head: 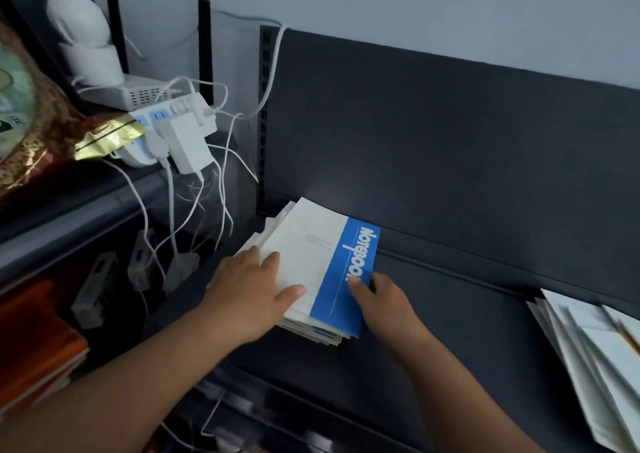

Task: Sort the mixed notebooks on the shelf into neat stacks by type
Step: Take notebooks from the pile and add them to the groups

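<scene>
The left hand [249,290] has no closed grip: its fingers lie straight and spread, pressing flat on the white part of the top notebook [311,245]. The right hand [384,300] sets its thumb on that cover's blue band at the right edge, the other fingers curling down beside it; I cannot tell whether this grip pinches the cover or only steadies the side. The notebook tops a stack [311,331] at the left end of the dark shelf [450,314], against the back panel, with the lower edges stepped out unevenly. The likely trouble is that a sideways push from the right hand could slide the top covers and fan the stack wider, or nudge it over the shelf's left edge towards the white cables [221,182] hanging there. The loose pile [588,348] at the far right, well apart and already splayed, could spill if bumped. By count: two hands, two piles of notebooks, one blue-banded cover fully visible, several more edges below it that blur together, and one power strip [173,120] with several cables.
</scene>
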{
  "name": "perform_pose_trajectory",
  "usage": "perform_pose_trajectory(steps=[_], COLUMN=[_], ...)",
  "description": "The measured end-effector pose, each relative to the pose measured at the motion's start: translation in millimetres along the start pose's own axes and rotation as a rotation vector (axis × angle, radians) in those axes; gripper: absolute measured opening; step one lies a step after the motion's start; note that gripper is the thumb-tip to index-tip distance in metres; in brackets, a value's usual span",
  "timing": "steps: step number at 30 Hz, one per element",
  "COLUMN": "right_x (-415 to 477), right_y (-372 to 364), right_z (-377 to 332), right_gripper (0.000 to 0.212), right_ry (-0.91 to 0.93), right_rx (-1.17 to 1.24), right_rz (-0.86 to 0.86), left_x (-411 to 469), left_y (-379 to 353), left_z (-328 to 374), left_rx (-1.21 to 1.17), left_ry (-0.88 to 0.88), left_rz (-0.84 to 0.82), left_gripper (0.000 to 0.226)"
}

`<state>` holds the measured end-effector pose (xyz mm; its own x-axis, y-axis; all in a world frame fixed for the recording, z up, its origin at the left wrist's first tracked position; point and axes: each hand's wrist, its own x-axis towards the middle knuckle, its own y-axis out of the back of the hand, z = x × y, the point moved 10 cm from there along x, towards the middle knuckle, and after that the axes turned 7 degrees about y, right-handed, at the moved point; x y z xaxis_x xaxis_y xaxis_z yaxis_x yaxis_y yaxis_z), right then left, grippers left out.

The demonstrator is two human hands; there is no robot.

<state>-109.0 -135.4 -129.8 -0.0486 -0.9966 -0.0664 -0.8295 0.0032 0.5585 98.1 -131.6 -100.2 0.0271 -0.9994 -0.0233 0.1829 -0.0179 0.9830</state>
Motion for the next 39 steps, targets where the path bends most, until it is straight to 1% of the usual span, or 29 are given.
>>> perform_pose_trajectory(steps=[2, 4, 6, 8, 11, 13, 16, 19, 22, 25, 27, 30, 33, 34, 36, 37, 39], right_x=[-0.4, -1.7, -5.3, -11.6, -24.5, -29.3, -35.4, -46.3, -59.0, -64.2, -67.4, -77.3, -91.6, -96.8, -108.4, -114.8, -128.8], right_y=[1.8, 0.7, -7.3, -15.8, -15.6, -10.3, -1.9, -0.5, -0.5, 8.0, 19.4, 42.6, 68.4, 76.9, 94.4, 103.2, 121.0], right_z=[6.1, 12.4, 22.0, 31.9, 44.0, 43.4, 42.2, 53.0, 58.3, 54.7, 49.7, 47.1, 44.6, 43.4, 41.8, 41.8, 44.5], right_gripper=[0.033, 0.032, 0.027, 0.025, 0.026, 0.021, 0.025, 0.028, 0.025, 0.026, 0.029, 0.030, 0.029, 0.030, 0.030, 0.030, 0.030], right_ry=[-0.035, -0.074, -0.167, -0.285, -0.419, -0.417, -0.390, -0.450, -0.494, -0.414, -0.338, -0.261, -0.197, -0.175, -0.136, -0.119, -0.092], right_rx=[0.044, 0.138, 0.359, 0.546, 0.649, 0.666, 0.644, 0.699, 0.751, 0.753, 0.749, 0.752, 0.799, 0.809, 0.813, 0.810, 0.802], right_rz=[0.060, 0.098, 0.104, 0.102, 0.133, 0.146, 0.171, 0.198, 0.193, 0.186, 0.217, 0.312, 0.373, 0.386, 0.413, 0.427, 0.450], left_x=[-0.2, 2.0, 2.6, -1.2, -11.3, -15.3, -18.9, -23.5, -24.6, -23.0, -22.7, -26.8, -31.5, -29.5, -30.8, -34.5, -47.1], left_y=[-0.2, 2.8, 1.5, -3.9, -5.5, -2.5, 5.3, 14.0, 14.1, 13.9, 14.4, 25.1, 32.1, 27.2, 10.9, 0.9, -12.0], left_z=[2.3, -1.6, -4.0, -2.5, 4.6, 8.5, 12.9, 20.0, 27.1, 33.6, 39.4, 56.0, 72.4, 77.1, 91.0, 100.4, 124.8], left_rx=[-0.015, -0.036, -0.020, -0.002, 0.007, -0.022, -0.103, -0.148, -0.178, -0.184, -0.211, -0.385, -0.649, -0.743, -0.945, -1.073, -1.275], left_ry=[-0.060, -0.095, -0.129, -0.159, -0.196, -0.217, -0.236, -0.249, -0.259, -0.277, -0.283, -0.313, -0.264, -0.225, -0.114, -0.055, 0.026], left_rz=[0.009, 0.021, 0.013, -0.031, -0.055, -0.061, -0.058, -0.069, -0.105, -0.116, -0.134, -0.136, -0.192, -0.241, -0.420, -0.531, -0.731], left_gripper=[0.078, 0.080, 0.081, 0.081, 0.078, 0.076, 0.069, 0.065, 0.062, 0.056, 0.055, 0.053, 0.065, 0.069, 0.070, 0.066, 0.044])
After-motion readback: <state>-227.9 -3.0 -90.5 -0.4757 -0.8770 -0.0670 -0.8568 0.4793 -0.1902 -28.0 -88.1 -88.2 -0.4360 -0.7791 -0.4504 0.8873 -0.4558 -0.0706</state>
